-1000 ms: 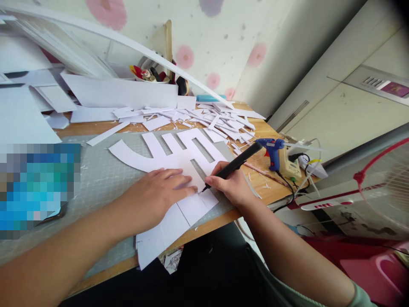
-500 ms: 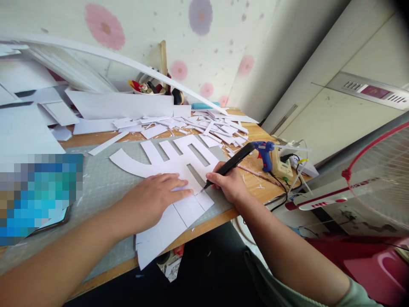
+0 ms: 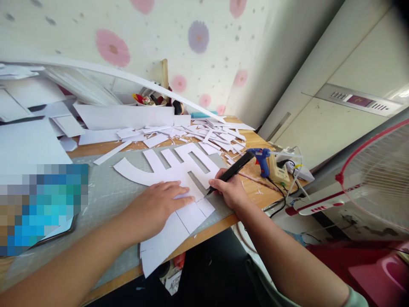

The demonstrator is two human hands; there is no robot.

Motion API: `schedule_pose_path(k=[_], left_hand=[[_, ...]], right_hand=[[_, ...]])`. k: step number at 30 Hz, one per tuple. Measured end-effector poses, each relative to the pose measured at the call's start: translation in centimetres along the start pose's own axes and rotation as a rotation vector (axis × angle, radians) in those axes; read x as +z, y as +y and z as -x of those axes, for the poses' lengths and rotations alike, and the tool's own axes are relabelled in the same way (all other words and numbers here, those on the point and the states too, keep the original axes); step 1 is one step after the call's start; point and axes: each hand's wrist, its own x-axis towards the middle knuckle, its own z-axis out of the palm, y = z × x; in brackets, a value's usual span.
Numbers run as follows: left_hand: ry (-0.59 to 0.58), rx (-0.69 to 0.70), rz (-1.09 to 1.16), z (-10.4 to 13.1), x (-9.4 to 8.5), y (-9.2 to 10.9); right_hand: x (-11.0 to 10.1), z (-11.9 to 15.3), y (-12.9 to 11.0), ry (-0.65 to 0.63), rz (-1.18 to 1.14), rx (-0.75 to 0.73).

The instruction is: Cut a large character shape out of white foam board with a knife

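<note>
1. Where the white board sheet (image 3: 180,172) overhangs the near edge of the wooden desk (image 3: 220,227), its lower end looks thin, light and stiff enough to hold itself out, though it would probably crease if leaned on.
2. Just beyond, the left hand (image 3: 159,207) lies flat, fingers extended across the sheet's broad middle, gripping nothing; that solid area is likely the safest place to press or lift.
3. Beside it, the right hand (image 3: 231,189) closes around a black pen-shaped tool (image 3: 235,168), its tip at the sheet's right edge, near a slot.
4. Farther off, the sheet rests on a grey mat (image 3: 102,192); its narrow prongs seem fragile, poor places to pinch, and its smooth face may slide.
5. Behind the mat, white offcuts (image 3: 214,134) with straight edges suggest similarly crisp board.
</note>
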Motion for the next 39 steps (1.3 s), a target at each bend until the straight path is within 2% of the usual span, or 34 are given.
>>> schedule_pose_path(k=[6,9,14,16,18,20,23,27,30,32,36,39], left_hand=[[-0.006,-0.010,-0.006,0.2,-0.1,0.1],[0.016,-0.019,0.017,0.4,0.2,0.2],[0.175,-0.006,0.067,0.9,0.9,-0.4],[0.261,-0.112,0.042,1.3,0.6,-1.3],[0.316,-0.304,-0.024,2.0,-0.3,-2.6],[0.300,-0.452,-0.089,2.7,-1.5,-4.1],[0.180,-0.495,-0.132,3.7,-2.9,-6.2],[0.020,-0.454,-0.138,3.6,-3.5,-7.7],[-0.054,-0.409,-0.139,2.7,-4.2,-7.8],[-0.076,-0.408,-0.156,2.2,-5.3,-7.4],[-0.068,-0.422,-0.201,1.9,-8.8,-6.0],[-0.046,-0.402,-0.217,2.6,-11.3,-4.8]], right_hand=[[0.2,0.0,0.2,0.036,-0.062,-0.003],[0.1,-0.1,0.4,0.015,-0.128,0.005],[-0.5,0.0,0.7,0.024,-0.390,-0.005],[-0.8,0.2,0.9,0.019,-0.408,-0.021],[-0.9,0.4,1.1,-0.027,-0.404,-0.023],[-1.0,0.7,1.1,-0.093,-0.365,-0.032],[-1.0,1.0,1.1,-0.111,-0.269,-0.056],[-0.9,1.1,1.1,-0.060,-0.230,-0.083],[-0.8,1.0,1.3,-0.044,-0.261,-0.097],[-0.8,0.9,1.4,-0.014,-0.276,-0.109],[-1.0,0.6,1.6,0.055,-0.344,-0.155],[-1.2,0.5,1.6,0.175,-0.472,-0.181]])
